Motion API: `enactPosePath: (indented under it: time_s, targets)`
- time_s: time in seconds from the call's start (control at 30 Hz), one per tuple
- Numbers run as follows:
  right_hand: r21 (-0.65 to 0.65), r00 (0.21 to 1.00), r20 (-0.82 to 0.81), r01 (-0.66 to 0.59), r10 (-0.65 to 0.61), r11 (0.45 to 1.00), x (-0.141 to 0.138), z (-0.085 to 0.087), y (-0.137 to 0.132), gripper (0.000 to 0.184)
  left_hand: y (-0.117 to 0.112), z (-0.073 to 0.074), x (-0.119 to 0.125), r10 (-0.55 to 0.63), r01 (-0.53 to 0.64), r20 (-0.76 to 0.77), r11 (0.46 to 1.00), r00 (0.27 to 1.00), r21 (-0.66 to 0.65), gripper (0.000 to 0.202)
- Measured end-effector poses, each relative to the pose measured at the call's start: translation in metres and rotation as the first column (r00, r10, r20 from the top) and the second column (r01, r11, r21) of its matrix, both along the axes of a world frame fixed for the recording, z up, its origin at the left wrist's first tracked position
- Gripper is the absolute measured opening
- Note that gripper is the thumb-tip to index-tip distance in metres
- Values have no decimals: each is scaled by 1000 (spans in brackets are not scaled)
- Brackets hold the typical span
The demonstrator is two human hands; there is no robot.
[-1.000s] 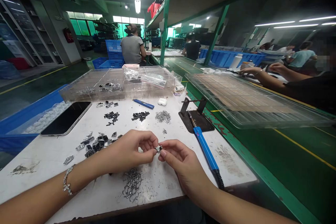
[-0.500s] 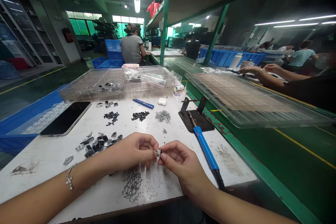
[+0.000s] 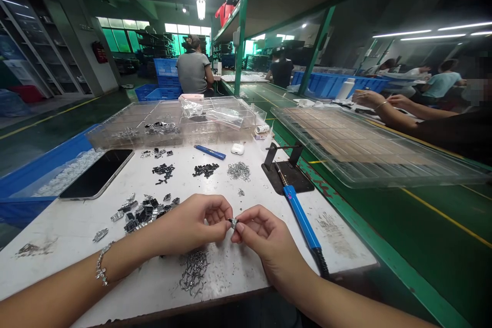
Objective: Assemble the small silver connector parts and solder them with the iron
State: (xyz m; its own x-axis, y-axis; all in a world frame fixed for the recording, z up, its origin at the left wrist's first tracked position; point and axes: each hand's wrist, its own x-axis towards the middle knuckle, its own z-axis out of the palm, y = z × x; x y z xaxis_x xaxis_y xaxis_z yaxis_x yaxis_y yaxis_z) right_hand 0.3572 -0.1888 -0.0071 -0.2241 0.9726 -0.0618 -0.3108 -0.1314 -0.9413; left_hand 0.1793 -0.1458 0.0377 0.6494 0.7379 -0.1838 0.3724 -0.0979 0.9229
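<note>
Silver piece (image 3: 233,223): centre of the dial for all directions below; held above the white table (image 3: 238,279), its finer detail too small to tell
Left hand (image 3: 200,220): at 9 o'clock, thumb and fingertips pinched on the silver piece; uneven pressure could tilt it or make it slip
Right hand (image 3: 265,233): at 3 o'clock, likewise pinching the silver piece; with so little surface to hold, a push against the opposite fingers could flick it away
Curled wires (image 3: 194,271): between 7 and 8 o'clock, near the left hand; a dropped piece might lodge among them
Silver-and-black heap (image 3: 148,211): between 9 and 10 o'clock, just beyond the left forearm; a sideways sweep of that arm could scatter it
Black bits (image 3: 205,169): at 11 o'clock, beside the fine metal bits (image 3: 239,170) at 12; a careless reach could mix the two
Blue-handled iron (image 3: 302,218): at 3 o'clock beyond the right hand, resting on a black stand (image 3: 303,184); an outward swing of the right forearm could dislodge it; whether it is hot cannot be told
</note>
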Motion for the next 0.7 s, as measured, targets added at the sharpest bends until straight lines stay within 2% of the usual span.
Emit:
enactPosePath:
  time_s: [0.17,0.33,0.5,0.7]
  targets:
    - [16,1000,14,-21,21,1000,0,2,-2,22,-5,4,2,-17,21,-35,994,999,104,6]
    - [-2,999,32,-13,13,1000,0,0,-4,28,-9,-2,4,20,-15,-28,985,999,170,5]
    - [-9,996,88,26,-25,1000,0,-1,-5,29,-11,-4,5,12,6,-81,976,997,216,5]
    - [-64,999,-5,45,-46,997,0,-2,2,26,-6,-3,1,42,-22,-89,977,995,210,11]
